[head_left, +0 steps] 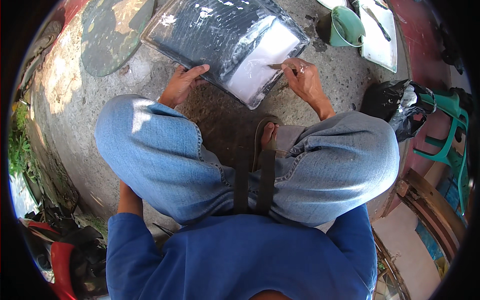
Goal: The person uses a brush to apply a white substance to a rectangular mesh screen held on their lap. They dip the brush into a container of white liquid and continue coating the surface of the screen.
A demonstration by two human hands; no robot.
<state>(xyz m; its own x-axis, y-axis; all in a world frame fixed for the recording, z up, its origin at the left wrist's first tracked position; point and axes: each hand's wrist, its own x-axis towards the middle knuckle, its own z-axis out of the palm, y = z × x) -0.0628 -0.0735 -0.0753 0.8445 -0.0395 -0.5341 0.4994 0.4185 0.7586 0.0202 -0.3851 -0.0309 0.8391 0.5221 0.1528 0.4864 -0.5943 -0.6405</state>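
Concrete floor (332,80) below; my left hand (182,84) grips the dark panel (207,37) ahead. My right hand (304,81), nearer its white patch (255,60), pinches a tool (274,66).

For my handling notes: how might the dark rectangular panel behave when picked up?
Probably stiff: the dark panel looks straight-edged where the left hand grips it. Perhaps slick where smooth white coating covers it. Likely awkward one-handed, being broad.

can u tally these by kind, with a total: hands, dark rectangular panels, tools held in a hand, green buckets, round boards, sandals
Hands: 2 (left hand, right hand)
Dark rectangular panel: 1
Handheld tool: 1
Green bucket: 1
Round board: 1
Sandal: 1
Total: 7
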